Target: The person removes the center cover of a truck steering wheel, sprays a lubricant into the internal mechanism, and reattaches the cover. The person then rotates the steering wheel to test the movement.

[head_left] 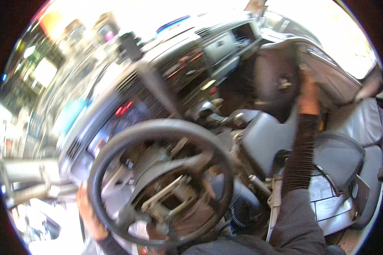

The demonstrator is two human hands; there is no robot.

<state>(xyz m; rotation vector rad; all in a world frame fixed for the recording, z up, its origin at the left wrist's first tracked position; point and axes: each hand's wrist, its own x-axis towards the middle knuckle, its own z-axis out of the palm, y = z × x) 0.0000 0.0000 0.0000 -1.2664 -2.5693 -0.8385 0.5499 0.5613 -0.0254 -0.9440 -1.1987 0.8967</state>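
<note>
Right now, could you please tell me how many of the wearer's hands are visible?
2: the left hand at the left rim of the steering wheel, the right hand at the right edge of a dark panel.

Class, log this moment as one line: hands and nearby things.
left hand: at steering wheel rim, grip unclear; right hand: at dark object, grip unclear; pale frame: exposed inside wheel

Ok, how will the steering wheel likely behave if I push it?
The steering wheel would probably turn rather than tip, being mounted at its centre. Its thick, round rim suggests stiffness. The exposed pale bracket inside it looks rigid too.
</note>
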